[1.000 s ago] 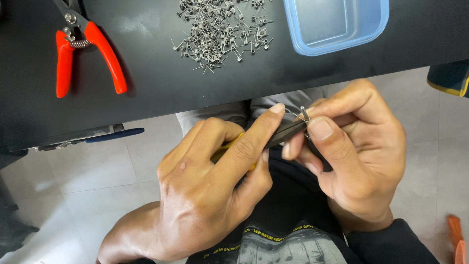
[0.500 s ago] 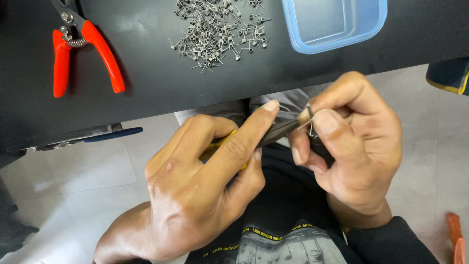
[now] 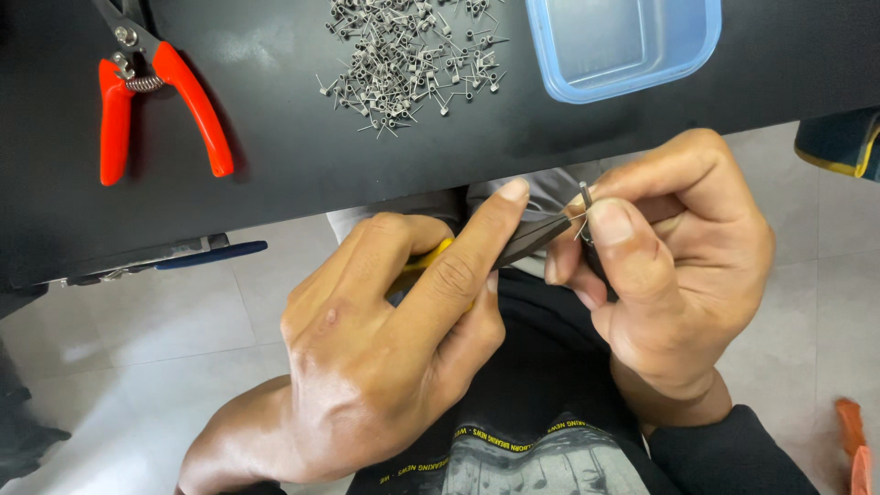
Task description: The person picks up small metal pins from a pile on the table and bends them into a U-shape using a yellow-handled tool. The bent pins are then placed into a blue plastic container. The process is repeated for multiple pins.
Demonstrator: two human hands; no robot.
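At centre frame the left hand (image 3: 385, 357) grips yellow-handled pliers (image 3: 513, 246); the right hand (image 3: 669, 275) pinches a small wire coil (image 3: 585, 209) at their tip. The blue tub (image 3: 632, 46), upper right, looks empty.

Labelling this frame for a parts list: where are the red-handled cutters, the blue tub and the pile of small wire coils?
red-handled cutters (image 3: 197, 110), head view, on one red handle.
blue tub (image 3: 559, 87), head view, on its near rim.
pile of wire coils (image 3: 399, 55), head view, mid-heap.
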